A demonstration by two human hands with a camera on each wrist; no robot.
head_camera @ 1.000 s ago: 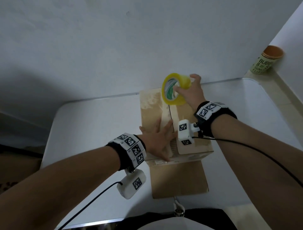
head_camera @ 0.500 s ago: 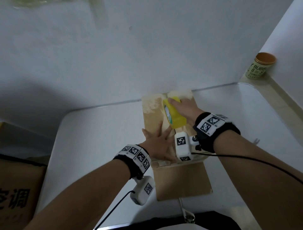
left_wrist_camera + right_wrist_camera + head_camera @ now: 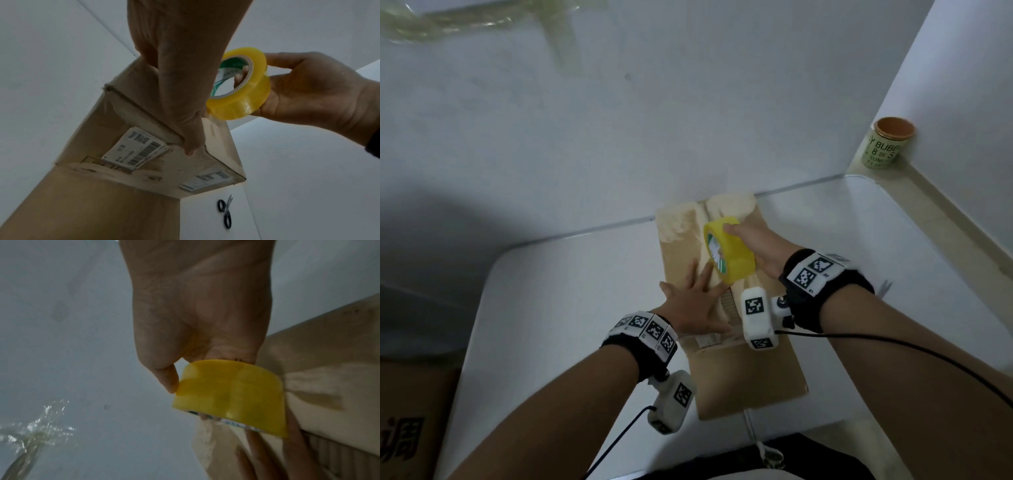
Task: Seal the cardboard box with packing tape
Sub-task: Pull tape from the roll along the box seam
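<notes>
A brown cardboard box [image 3: 681, 246] stands on the white table [image 3: 551, 308], its top flaps closed and one flap [image 3: 750, 377] hanging down the near side. My left hand [image 3: 695, 305] lies flat on the box top with fingers spread, pressing near the centre seam; the thumb [image 3: 191, 142] hooks over the near edge. My right hand [image 3: 756, 246] grips a yellow roll of packing tape [image 3: 729, 253] just above the seam, fingers through its core [image 3: 238, 76] and thumb [image 3: 168, 379] on the outside. White shipping labels [image 3: 135, 149] sit on the box's near side.
Black-handled scissors [image 3: 225, 211] lie on the table to the right of the box. A green cup with an orange lid [image 3: 887, 144] stands on the ledge at the far right. Crumpled clear tape [image 3: 431, 17] hangs on the wall. Another cardboard box [image 3: 410, 421] sits low left.
My right hand has brought the tape roll from the box's far edge down and back toward me along the seam, close to the left hand's fingertips. The left hand has stayed flat on the box.
</notes>
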